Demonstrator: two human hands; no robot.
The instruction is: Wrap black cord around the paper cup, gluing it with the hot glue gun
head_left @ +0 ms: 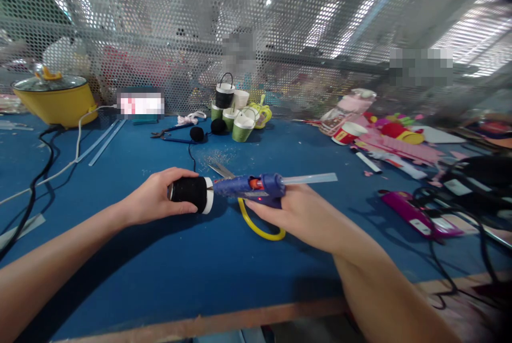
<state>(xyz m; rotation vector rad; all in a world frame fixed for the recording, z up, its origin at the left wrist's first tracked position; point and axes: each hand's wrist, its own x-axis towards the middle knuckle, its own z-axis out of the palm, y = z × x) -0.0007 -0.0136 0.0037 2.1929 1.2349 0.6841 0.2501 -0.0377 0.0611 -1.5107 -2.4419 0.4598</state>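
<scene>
My left hand point(154, 200) is closed around a small cup point(189, 194) wrapped in black yarn, which lies on its side with its white rim facing right. In my right hand point(298, 212) is a blue hot glue gun point(248, 186), its nozzle at the cup's white rim. A clear glue stick point(312, 178) sticks out of the gun's back end, and a small red light shows on its body. Beneath the gun lie scissors with a yellow handle point(262, 231), partly hidden by it. A black yarn strand runs from behind the cup to a black yarn ball point(197, 134).
At the back stand several small cups point(242, 125), some wrapped in green or black, near pliers point(172, 135). A yellow pot point(56, 100) and cables are at left. On the right lie pink material point(404, 143), a paper cup point(347, 133), a marker point(368, 162) and a purple device point(418, 215).
</scene>
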